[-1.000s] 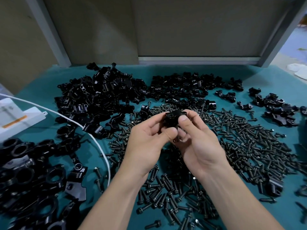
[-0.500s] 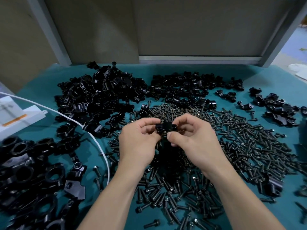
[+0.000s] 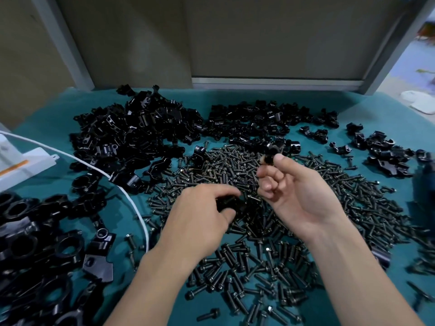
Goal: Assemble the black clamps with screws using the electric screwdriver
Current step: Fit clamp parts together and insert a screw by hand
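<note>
Nearest, a wide heap of loose screws is spread over the teal table; none is seen fitted to anything. At near left, larger clamp bodies are stacked beside a white cable. Whether these are finished units can't be told.

Just beyond, the left hand is lowered onto the screw heap, its fingers curled round a black clamp piece that is partly hidden. The right hand is raised palm-up, w/ a small black part pinched btwn thumb and forefinger. Its exact kind is too blurred to tell.

Further back, big piles of clamp parts are left unsorted, w/ a smaller lot at far right. The electric screwdriver can't be made out, and it is held by neither hand.

Progress is judged early for this unit: parts are picked up, but no screw is placed and nothing is driven. Most of the stock appears to be still waiting.

Vs. 0.5 s ago, the hands have been drawn apart. Both were then closed on one piece at centre. Now the left is dropped lower and the right lifted away, up and to the right. That piece seems to have been split btwn them, though this is only inferred.
</note>
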A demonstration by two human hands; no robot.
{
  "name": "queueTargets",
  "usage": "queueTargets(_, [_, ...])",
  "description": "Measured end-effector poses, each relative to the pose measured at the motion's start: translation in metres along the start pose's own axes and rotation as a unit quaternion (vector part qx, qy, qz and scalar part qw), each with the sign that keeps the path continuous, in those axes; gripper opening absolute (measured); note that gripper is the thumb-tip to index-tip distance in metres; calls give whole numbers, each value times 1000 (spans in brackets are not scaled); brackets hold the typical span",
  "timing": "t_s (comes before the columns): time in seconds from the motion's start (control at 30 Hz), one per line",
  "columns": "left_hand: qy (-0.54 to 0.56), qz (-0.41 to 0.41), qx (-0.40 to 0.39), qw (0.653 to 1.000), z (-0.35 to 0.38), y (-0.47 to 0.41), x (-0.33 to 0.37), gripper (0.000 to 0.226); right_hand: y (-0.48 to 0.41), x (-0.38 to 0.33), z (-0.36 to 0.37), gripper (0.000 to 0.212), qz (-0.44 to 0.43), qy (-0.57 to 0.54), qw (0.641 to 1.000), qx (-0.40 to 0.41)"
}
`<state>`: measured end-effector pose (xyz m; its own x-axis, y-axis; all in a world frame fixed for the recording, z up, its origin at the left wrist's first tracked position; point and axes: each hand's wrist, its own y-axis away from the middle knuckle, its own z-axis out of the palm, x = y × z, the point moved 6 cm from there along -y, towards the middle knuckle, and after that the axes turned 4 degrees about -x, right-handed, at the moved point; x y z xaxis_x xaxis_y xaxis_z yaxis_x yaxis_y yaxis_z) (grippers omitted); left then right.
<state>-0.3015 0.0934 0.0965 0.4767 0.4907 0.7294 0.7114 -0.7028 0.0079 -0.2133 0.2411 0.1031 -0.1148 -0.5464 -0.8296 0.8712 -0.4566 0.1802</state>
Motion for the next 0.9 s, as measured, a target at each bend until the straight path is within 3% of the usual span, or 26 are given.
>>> queueTargets(0.1, [186, -56, 48, 980, -4, -5, -12, 40, 1, 2, 1, 18, -6, 23, 1000, 10])
queueTargets(0.13, [310, -74, 38, 947, -3, -7, -15, 39, 1, 3, 2, 18, -15, 34, 999, 10])
queueTargets(0.2, [527, -86, -34, 845, 5, -10, -13, 38, 1, 3, 5, 20, -33, 45, 998, 0])
queueTargets(0.27, [600, -69, -96, 791, 8, -10, -6, 43, 0, 2, 9, 24, -54, 59, 997, -11])
queueTargets(0.57, [625, -52, -109, 771, 8, -6, 5, 45, 3, -5, 11, 35, -169, 131, 977, 0])
queueTargets(0.7, [639, -75, -112, 757, 16, -5, 7, 45, 2, -3, 11, 32, -172, 137, 975, -1])
queueTargets(0.8, [657, -90, -101, 742, 19, -4, 6, 29, 2, -1, 13, 29, -171, 184, 968, -12])
queueTargets(0.9, [657, -84, -98, 743, 18, -3, 8, 32, 2, -3, 15, 22, -175, 244, 954, 2])
